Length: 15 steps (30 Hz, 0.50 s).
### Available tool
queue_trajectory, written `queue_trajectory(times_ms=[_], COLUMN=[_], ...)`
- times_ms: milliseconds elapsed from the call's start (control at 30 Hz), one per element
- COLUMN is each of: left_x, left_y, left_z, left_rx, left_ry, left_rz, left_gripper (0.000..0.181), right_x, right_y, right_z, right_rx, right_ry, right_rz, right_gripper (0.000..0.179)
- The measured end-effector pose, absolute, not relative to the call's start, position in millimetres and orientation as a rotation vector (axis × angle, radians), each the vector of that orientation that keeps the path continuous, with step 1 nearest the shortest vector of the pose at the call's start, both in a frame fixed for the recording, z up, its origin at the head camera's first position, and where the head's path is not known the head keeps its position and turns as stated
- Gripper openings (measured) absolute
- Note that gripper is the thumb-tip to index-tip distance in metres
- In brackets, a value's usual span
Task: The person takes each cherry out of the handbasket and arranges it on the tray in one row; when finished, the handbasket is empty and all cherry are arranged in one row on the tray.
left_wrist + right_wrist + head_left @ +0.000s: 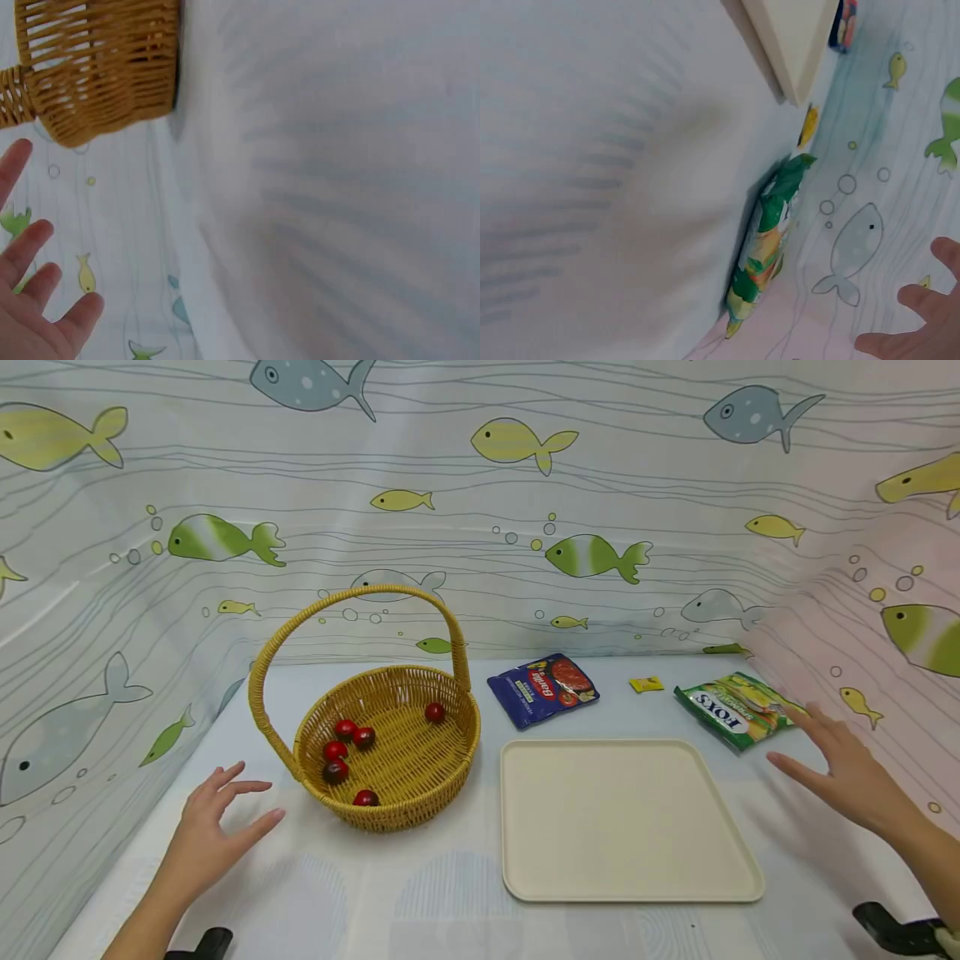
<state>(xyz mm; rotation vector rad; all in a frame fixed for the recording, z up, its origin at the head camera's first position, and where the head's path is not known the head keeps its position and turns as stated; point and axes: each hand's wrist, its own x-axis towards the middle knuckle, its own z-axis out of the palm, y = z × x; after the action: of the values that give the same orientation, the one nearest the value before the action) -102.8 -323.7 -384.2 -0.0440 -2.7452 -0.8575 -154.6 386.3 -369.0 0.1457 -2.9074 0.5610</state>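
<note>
My left hand [206, 835] hovers left of a yellow wicker basket [405, 814] with a tall arched handle, its fingers spread and holding nothing. Several dark red cherries [364, 737] lie inside the basket, mostly toward its left side. On the right, my right hand [851, 768] is held out with thumb and fingers apart, also holding nothing. Its fingertips overlap the edge of a green Fox's candy bag [731, 710] in the head view. In the right wrist view that bag [761, 251] lies on the table apart from the fingers [922, 300].
A cream rectangular tray [622, 818] lies between the hands, right of the basket. Behind it are a blue Barilla sauce pouch [543, 689] and a small yellow packet [647, 684]. A fish-patterned curtain [480, 527] rises behind and beside the white table.
</note>
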Motion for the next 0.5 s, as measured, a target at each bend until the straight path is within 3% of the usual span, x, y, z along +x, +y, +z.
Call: queue_trajectory(times_ms=[267, 500], left_x=[-98, -99], left_y=[-295, -269], left_z=[-389, -389], left_rx=[-0.093, 0.026], left_ry=[-2.603, -2.624], left_rz=[-1.196, -1.424], left_gripper=[0.04, 0.058], right_x=[-156, -159], right_y=[371, 359], right_z=[-361, -357], right_rx=[0.15, 0.138], right_ry=[-2.847, -2.814], right_rz=[0.71, 0.735], right_gripper=[0.075, 0.07])
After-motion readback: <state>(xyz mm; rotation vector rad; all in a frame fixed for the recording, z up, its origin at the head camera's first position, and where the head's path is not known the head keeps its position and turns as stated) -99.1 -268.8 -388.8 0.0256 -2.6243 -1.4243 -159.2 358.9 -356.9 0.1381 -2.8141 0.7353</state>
